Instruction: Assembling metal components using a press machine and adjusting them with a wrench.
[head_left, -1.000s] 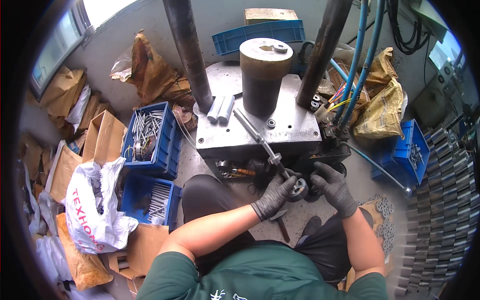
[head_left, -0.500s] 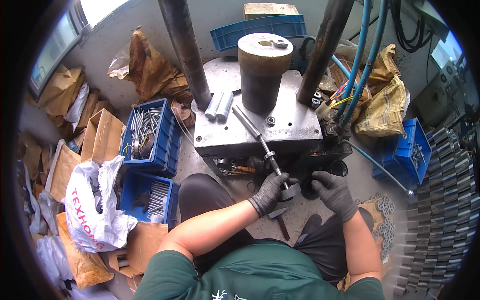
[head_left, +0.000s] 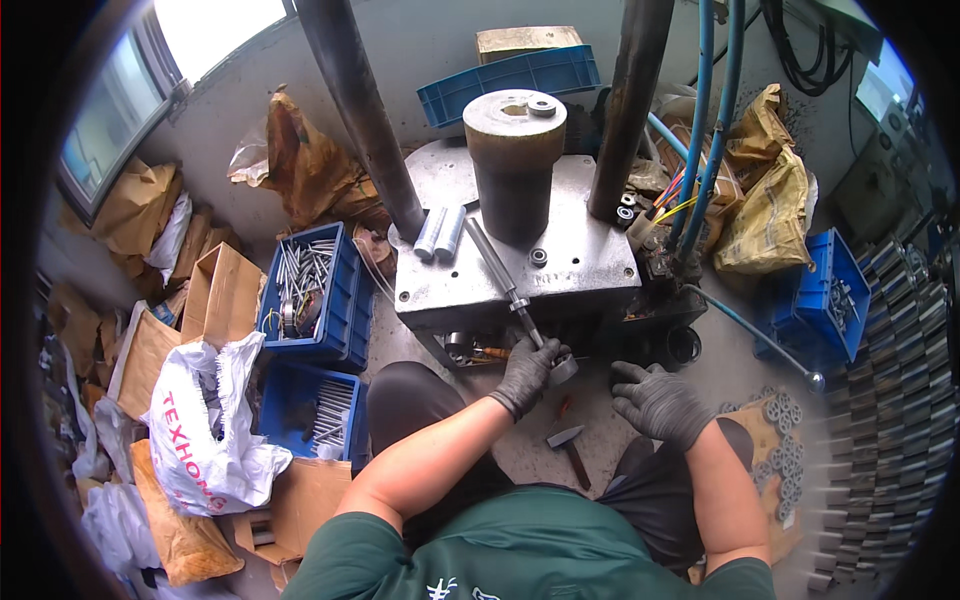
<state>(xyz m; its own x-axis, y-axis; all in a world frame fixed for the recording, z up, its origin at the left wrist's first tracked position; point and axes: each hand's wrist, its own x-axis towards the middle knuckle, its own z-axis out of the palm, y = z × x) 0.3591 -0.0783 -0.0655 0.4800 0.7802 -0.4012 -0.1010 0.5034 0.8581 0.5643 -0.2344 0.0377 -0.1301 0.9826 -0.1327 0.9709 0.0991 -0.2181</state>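
My left hand [head_left: 528,378], in a dark glove, is closed around the lower part of a long stepped metal shaft [head_left: 497,262]. The shaft slants up and leftward, its far end over the steel press table [head_left: 430,290]. A thick round metal piece [head_left: 563,371] shows at its near end, beside my fingers. Off to the right, my gloved right hand [head_left: 660,403] hovers with loosely bent fingers apart and nothing visible in them. A small bearing [head_left: 539,258] lies on the table, and another bearing [head_left: 541,105] rests on top of the upright steel cylinder [head_left: 514,175].
Two steel posts [head_left: 365,120] rise from the table, with two short metal tubes [head_left: 438,233] near the left one. A hammer [head_left: 568,452] lies on the floor between my legs. Blue crates [head_left: 345,300] of rods stand left; stacked metal parts [head_left: 880,420] fill the right.
My left hand and the shaft have shifted slightly left and up in the picture. My right hand sits a little lower, its fingers a bit more spread. The whole view has tilted slightly.
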